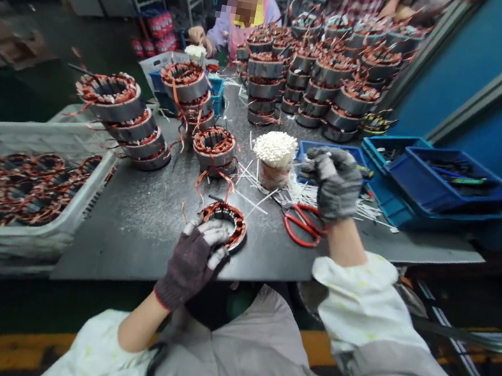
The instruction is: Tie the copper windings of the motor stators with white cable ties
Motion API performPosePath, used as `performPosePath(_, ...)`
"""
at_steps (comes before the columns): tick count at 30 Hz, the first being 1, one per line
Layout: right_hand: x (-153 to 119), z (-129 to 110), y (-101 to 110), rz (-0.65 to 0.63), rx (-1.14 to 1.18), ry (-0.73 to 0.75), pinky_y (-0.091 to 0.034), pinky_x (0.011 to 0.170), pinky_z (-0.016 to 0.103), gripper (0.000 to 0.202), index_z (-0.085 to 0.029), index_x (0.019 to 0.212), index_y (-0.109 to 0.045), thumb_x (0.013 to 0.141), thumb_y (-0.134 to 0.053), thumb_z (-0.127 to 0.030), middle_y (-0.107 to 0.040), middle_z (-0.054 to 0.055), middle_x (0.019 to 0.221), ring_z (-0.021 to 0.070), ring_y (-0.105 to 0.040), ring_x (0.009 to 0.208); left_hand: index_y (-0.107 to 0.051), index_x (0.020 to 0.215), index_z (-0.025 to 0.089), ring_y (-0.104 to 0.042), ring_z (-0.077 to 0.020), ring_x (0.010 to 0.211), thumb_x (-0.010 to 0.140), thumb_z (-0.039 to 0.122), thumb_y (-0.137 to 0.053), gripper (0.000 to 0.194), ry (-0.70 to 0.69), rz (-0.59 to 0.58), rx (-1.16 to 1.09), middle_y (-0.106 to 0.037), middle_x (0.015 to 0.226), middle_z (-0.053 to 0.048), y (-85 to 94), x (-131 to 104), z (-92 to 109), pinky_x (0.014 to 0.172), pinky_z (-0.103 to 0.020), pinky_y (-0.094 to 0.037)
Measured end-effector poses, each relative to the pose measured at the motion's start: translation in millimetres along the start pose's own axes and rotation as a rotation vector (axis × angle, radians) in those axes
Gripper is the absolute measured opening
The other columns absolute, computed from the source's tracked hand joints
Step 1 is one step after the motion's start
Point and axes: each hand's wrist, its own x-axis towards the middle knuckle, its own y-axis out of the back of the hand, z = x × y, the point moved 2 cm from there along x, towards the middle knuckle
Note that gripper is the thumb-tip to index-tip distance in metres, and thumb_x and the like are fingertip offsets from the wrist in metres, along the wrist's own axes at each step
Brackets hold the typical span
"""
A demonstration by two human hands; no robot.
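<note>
Dark tabletop (124, 243) underneath; nearer than the cup (273, 178) of white sticks (275, 147), the left hand (192, 262) spreads over one coil ring (238, 230), its leads loose, seemingly unfinished. Left of the cup, a crate (59, 242) holds more rings (19, 179); right of it, the right hand (336, 180) curls (any pinch unclear) and blue trays (450, 200) hold dark pieces; beyond, stacked windings (329, 91), perhaps still pending.

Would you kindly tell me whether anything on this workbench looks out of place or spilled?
Yes: loose white strips lie scattered at differing angles around the container, some near the red-handled scissors. They look spilled beside the tidy white bundle, though they may be leftovers.
</note>
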Motion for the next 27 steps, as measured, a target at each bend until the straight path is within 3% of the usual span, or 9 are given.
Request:
performPosePath(2,-50,-18,6,-0.234,0.027,0.101,-0.061,0.075,0.034,0.017,-0.023,0.093,-0.065,0.091,-0.066,-0.04,-0.073,0.004,0.098,0.0161,-0.07,0.08,-0.056,0.124,0.02,-0.059,-0.0246,0.132,0.096,0.018,-0.056,0.029,0.039,-0.012,0.034,-0.071,0.124,-0.009,-3.3,2,0,0.12,-0.054,-0.035)
performPosePath(4,-104,-29,10,-0.606,-0.053,0.103,-0.06,0.083,0.036,0.016,-0.023,0.095,-0.069,0.097,-0.058,-0.034,-0.072,0.008,0.108,0.0202,-0.071,0.095,-0.058,0.123,0.02,-0.058,-0.0251,0.133,0.097,0.019,-0.053,0.026,0.053,-0.056,0.056,-0.071,0.124,-0.009,-5.7,4,0,0.121,-0.055,-0.033)
performPosePath(7,-167,-35,19,-0.848,-0.092,0.126,-0.059,0.083,0.032,0.019,-0.023,0.1,-0.068,0.101,-0.048,-0.025,-0.071,0.009,0.111,0.0187,-0.071,0.097,-0.06,0.119,0.019,-0.063,-0.0248,0.124,0.098,0.022,-0.051,0.023,0.055,-0.099,0.064,-0.073,0.117,-0.009,-5.9,7,-1,0.119,-0.054,-0.035)
performPosePath(10,-193,-29,21,-0.856,-0.1,0.105,-0.059,0.084,0.029,0.02,-0.022,0.104,-0.066,0.1,-0.046,-0.018,-0.072,0.009,0.107,0.0166,-0.071,0.095,-0.062,0.112,0.018,-0.065,-0.0257,0.118,0.098,0.023,-0.051,0.018,0.067,-0.092,0.071,-0.074,0.11,-0.008,-5.4,9,-1,0.117,-0.054,-0.037)
performPosePath(15,-179,-6,-6,-0.82,-0.082,-0.009,-0.058,0.083,0.03,0.023,-0.021,0.098,-0.07,0.1,-0.049,-0.029,-0.073,0.009,0.104,0.0171,-0.07,0.089,-0.063,0.104,0.021,-0.067,-0.0235,0.115,0.097,0.026,-0.054,0.012,0.163,-0.011,0.024,-0.074,0.108,-0.006,-10.6,8,4,0.118,-0.052,-0.035)
performPosePath(17,-169,2,-20,-0.72,-0.048,-0.133,-0.058,0.078,0.031,0.024,-0.022,0.093,-0.071,0.097,-0.055,-0.04,-0.074,0.007,0.097,0.0178,-0.07,0.083,-0.063,0.107,0.022,-0.066,-0.0229,0.117,0.096,0.028,-0.057,0.014,0.257,0.06,-0.006,-0.074,0.11,-0.006,-13.5,8,7,0.117,-0.05,-0.036)
performPosePath(20,-162,10,-33,-0.538,0.043,-0.444,-0.055,0.058,0.031,0.03,-0.023,0.085,-0.068,0.085,-0.068,-0.053,-0.07,0.001,0.07,0.016,-0.063,0.059,-0.063,0.115,0.022,-0.066,-0.0221,0.115,0.095,0.03,-0.061,0.022,0.375,0.162,-0.038,-0.075,0.112,-0.006,-16.7,9,10,0.111,-0.045,-0.043)
performPosePath(23,-164,8,-38,-0.443,0.134,-0.655,-0.048,0.046,0.028,0.035,-0.023,0.082,-0.063,0.076,-0.077,-0.054,-0.063,-0.004,0.058,0.0131,-0.054,0.045,-0.067,0.107,0.024,-0.069,-0.02,0.108,0.096,0.028,-0.06,0.015,0.321,0.167,-0.067,-0.076,0.106,-0.003,-18.2,12,12,0.109,-0.044,-0.043)
performPosePath(27,-165,5,-40,-0.46,0.014,-0.559,-0.048,0.05,0.027,0.028,-0.022,0.075,-0.064,0.077,-0.075,-0.048,-0.064,-0.003,0.059,0.0124,-0.055,0.05,-0.068,0.106,0.023,-0.069,-0.02,0.107,0.095,0.024,-0.056,0.016,0.232,0.146,-0.023,-0.077,0.105,-0.002,-16.3,14,11,0.11,-0.045,-0.041)
